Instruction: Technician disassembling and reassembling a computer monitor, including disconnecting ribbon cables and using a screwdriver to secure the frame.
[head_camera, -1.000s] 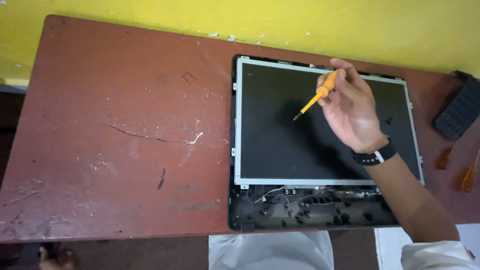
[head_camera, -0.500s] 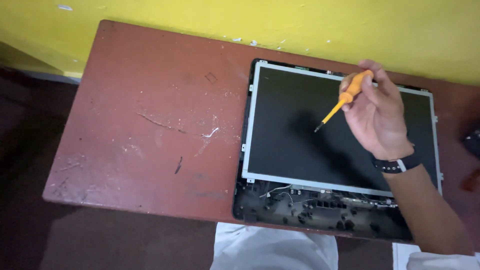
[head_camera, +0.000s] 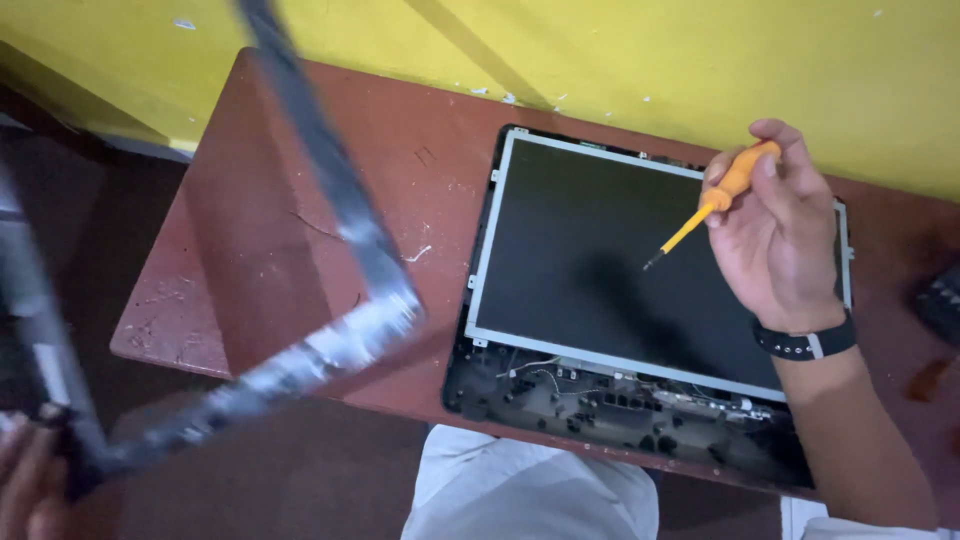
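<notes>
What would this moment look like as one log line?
right hand: holds yellow screwdriver above screen panel | left hand: holds blurred black bezel frame

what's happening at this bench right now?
A person is at a reddish-brown table with an opened flat display panel lying on it; circuitry along the panel's near edge is exposed. The right hand holds an orange screwdriver above the dark screen. The left hand, at the lower left corner, grips a dark rectangular frame, blurred and lifted off to the table's left.

Electronics repair workshop: opened screen panel (head_camera: 640, 270), screwdriver (head_camera: 712, 200), worn table (head_camera: 300, 200).
</notes>
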